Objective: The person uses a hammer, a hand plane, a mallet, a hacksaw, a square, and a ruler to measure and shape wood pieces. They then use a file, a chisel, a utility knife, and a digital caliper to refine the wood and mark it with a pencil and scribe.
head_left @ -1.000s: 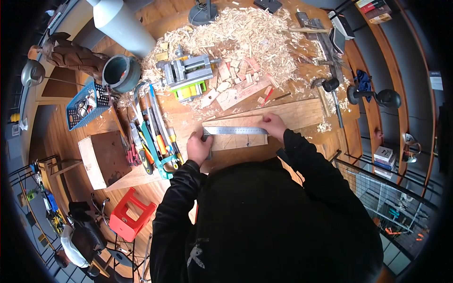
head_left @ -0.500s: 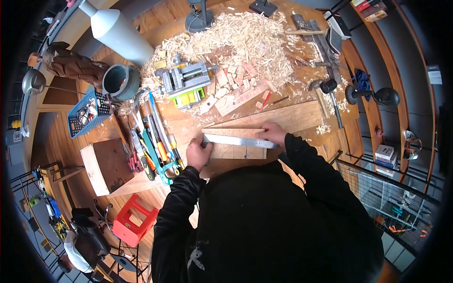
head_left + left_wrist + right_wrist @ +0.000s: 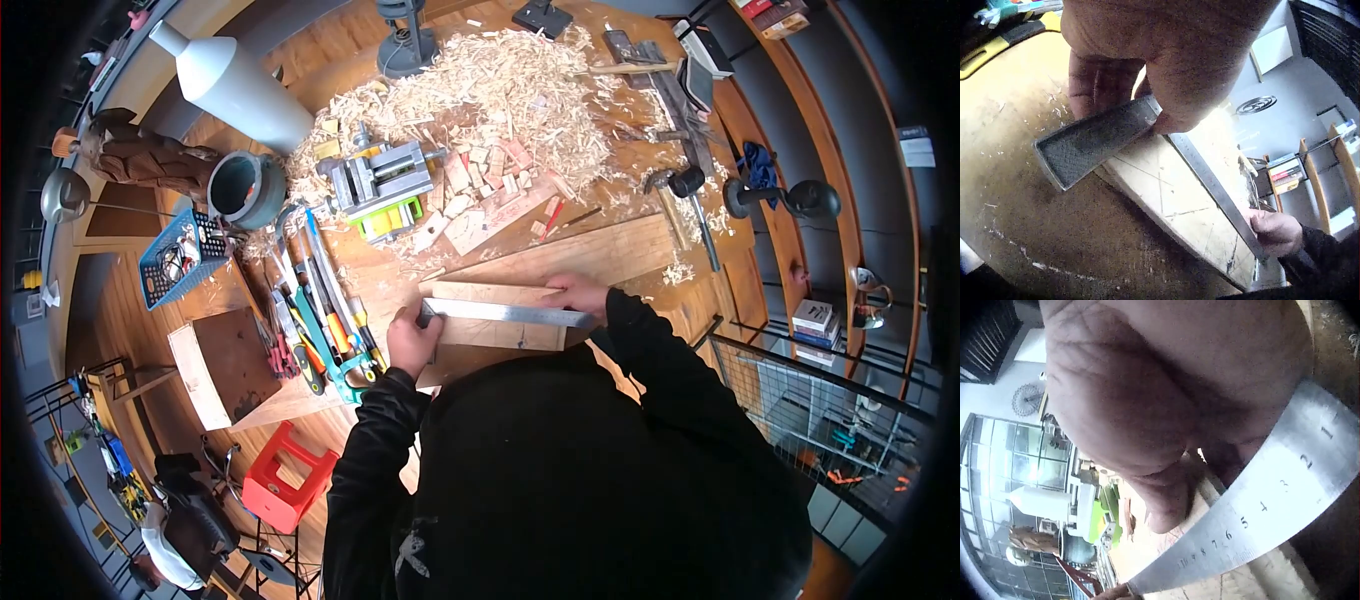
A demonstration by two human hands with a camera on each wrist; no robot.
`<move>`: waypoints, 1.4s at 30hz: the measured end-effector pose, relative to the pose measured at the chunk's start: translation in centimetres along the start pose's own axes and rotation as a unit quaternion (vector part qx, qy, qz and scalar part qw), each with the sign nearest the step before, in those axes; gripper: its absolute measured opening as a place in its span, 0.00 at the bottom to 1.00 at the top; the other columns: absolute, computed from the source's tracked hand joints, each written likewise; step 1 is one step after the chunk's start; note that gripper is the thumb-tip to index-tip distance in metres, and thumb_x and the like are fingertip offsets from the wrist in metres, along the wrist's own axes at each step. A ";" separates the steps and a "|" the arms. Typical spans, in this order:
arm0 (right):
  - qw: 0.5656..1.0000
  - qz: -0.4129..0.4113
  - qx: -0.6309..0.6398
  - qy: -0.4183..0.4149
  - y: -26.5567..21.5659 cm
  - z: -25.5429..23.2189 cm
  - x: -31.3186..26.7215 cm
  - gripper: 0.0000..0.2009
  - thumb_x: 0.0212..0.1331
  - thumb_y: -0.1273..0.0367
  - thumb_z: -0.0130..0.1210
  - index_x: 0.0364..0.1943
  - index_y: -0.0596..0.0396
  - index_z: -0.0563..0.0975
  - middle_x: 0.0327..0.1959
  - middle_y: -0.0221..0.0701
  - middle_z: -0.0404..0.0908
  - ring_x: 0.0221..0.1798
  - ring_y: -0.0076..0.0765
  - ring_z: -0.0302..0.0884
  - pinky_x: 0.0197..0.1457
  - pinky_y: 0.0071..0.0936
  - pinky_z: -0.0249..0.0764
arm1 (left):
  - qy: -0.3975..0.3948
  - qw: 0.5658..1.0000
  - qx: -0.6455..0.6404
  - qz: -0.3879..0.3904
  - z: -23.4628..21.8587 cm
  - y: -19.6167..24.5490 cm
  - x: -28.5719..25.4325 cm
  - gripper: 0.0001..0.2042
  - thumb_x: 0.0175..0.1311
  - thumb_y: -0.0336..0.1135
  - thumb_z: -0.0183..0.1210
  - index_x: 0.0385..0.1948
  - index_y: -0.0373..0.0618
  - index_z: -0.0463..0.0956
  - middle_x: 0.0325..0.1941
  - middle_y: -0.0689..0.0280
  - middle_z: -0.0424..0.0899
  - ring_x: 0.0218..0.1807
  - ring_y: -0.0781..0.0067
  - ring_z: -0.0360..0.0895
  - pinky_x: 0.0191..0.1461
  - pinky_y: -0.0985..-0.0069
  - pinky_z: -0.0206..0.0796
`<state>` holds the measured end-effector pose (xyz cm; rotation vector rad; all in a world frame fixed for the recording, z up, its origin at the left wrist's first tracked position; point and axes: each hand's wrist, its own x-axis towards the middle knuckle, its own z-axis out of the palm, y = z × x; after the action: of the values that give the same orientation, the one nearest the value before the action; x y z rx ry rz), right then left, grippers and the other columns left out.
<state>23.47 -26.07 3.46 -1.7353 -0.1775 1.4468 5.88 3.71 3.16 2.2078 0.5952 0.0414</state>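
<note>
Two things are gripped: a silver, dark-stocked steel square (image 3: pixel 500 312) by the left hand (image 3: pixel 410 346), a pale flat wooden board (image 3: pixel 500 335) on the wooden tabletop (image 3: pixel 388 275) by the right hand (image 3: pixel 580 295). Layout's probably being checked; blade should be seated flat next.

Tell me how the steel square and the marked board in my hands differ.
The steel square is grey metal, while the marked board is pale wood. The steel square has printed numbers; the marked board has drawn lines. The steel square's blade is narrower than the marked board. Both are long, with straight edges.
</note>
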 end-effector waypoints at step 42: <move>0.731 -0.179 0.593 0.288 1.8 -18.3 -1.7 0.10 0.68 0.61 0.53 0.49 0.42 0.76 0.41 0.27 0.81 0.40 0.31 0.77 0.45 0.33 0.78 | 0.060 0.995 -0.005 -0.080 2.4 0.3 -0.3 0.21 0.52 0.35 0.62 0.49 0.36 0.76 0.34 0.53 0.81 0.33 0.56 0.80 0.41 0.64 0.72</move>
<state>37.99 -37.40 3.01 -0.8641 0.6101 0.3987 6.27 1.62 1.88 2.1521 0.8343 0.0933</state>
